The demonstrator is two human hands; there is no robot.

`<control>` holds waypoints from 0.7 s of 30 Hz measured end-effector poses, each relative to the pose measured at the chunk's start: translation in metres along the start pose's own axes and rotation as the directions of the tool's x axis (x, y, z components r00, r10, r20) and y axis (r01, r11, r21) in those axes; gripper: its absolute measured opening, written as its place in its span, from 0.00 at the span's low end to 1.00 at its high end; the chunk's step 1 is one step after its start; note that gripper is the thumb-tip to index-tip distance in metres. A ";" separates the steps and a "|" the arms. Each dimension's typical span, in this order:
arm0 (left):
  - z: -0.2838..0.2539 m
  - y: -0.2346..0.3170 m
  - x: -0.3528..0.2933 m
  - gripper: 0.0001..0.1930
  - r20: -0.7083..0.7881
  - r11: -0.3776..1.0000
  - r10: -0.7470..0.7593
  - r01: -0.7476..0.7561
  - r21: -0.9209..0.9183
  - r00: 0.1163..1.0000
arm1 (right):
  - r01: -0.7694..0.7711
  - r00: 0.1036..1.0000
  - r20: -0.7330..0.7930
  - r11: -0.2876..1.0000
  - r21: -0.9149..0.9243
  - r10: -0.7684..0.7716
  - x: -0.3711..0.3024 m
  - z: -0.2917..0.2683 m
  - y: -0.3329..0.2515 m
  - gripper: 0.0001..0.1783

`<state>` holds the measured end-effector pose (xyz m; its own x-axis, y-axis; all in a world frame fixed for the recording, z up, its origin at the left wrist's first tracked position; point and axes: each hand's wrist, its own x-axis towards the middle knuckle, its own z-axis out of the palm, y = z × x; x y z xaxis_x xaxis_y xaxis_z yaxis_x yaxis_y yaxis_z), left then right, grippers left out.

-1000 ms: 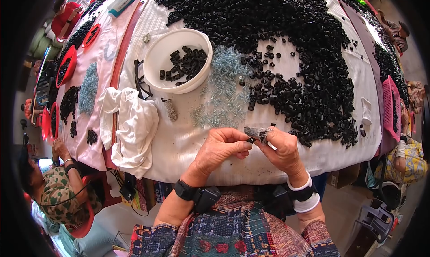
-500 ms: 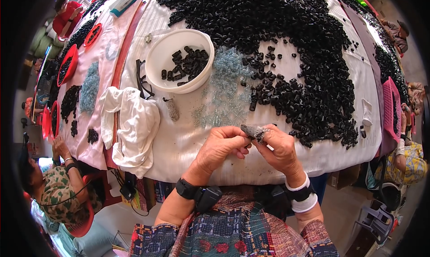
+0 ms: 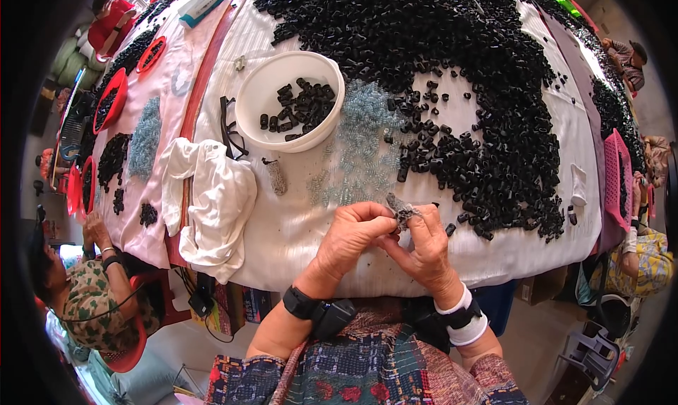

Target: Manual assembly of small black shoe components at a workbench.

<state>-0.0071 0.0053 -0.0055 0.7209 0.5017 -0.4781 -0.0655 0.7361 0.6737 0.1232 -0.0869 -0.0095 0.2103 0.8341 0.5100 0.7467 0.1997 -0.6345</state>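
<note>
A: Where is the grey piece (image 3: 400, 206); in which hand?

B: In the right hand (image 3: 426, 247); its fingers are curled in close on the piece, and one end juts out past the fingertips, tilted away from the body and a little to the left.

A: And the left hand (image 3: 353, 237)?

B: Thumb and forefinger are pinched together just beside the piece, on its left; I cannot tell whether they touch it or have something small between them; the other fingers are bent in.

A: What lies about them?

B: Both hands are over the near part of the white cloth (image 3: 296, 230); a loose black piece (image 3: 450, 230) lies just right of the right hand; pale blue coils (image 3: 364, 133) spread beyond the hands, with the black heap (image 3: 508, 151) behind and to the right; a white bowl (image 3: 277, 73), partly filled with black pieces, stands farther left; a second grey bundle (image 3: 277, 179) lies just in front of it.
</note>
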 end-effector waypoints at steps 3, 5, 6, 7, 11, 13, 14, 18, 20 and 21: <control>0.003 0.001 0.000 0.05 -0.042 0.999 -0.009 0.011 0.036 0.999 | 0.011 1.000 -0.007 1.000 -0.029 -0.011 0.001 -0.001 0.001 0.20; 0.001 -0.003 0.001 0.05 -0.046 0.997 -0.001 0.004 0.074 0.999 | 0.011 1.000 -0.012 1.000 -0.029 -0.011 0.000 -0.001 0.002 0.19; 0.002 -0.002 0.001 0.05 -0.046 0.997 -0.001 0.004 0.074 0.999 | 0.016 1.000 -0.010 0.999 -0.042 -0.017 0.000 -0.001 0.003 0.18; 0.003 -0.001 0.000 0.06 -0.051 0.996 -0.001 0.006 0.092 0.999 | 0.020 1.000 -0.008 0.998 -0.057 -0.020 -0.001 -0.001 0.003 0.17; 0.004 0.000 0.000 0.07 -0.044 0.990 -0.027 0.033 0.135 0.999 | 0.014 1.000 -0.022 0.996 -0.089 -0.016 -0.002 -0.002 0.003 0.17; 0.007 0.003 -0.002 0.07 -0.056 0.989 -0.033 0.041 0.140 0.998 | -0.011 0.998 -0.067 0.998 -0.061 0.007 -0.005 -0.001 0.009 0.17; 0.009 0.003 -0.003 0.07 -0.068 0.988 -0.038 0.048 0.144 0.997 | -0.013 0.998 -0.068 0.998 -0.061 0.009 -0.006 -0.001 0.010 0.17; 0.004 0.000 -0.004 0.08 -0.086 0.994 -0.043 0.052 0.096 0.995 | -0.025 0.996 -0.087 0.999 -0.029 0.022 -0.006 -0.002 0.012 0.16; 0.000 -0.001 -0.004 0.07 -0.058 0.994 -0.046 0.052 0.094 0.997 | -0.013 0.996 -0.084 1.000 -0.018 0.011 -0.005 -0.002 0.011 0.16; -0.001 -0.001 -0.004 0.07 -0.059 0.994 -0.047 0.053 0.094 0.997 | -0.005 0.997 -0.074 1.000 -0.016 0.004 -0.005 -0.003 0.011 0.16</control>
<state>-0.0104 0.0032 -0.0050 0.6813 0.4922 -0.5418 0.0375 0.7157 0.6974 0.1320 -0.0900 -0.0174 0.2593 0.7948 0.5487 0.7554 0.1871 -0.6280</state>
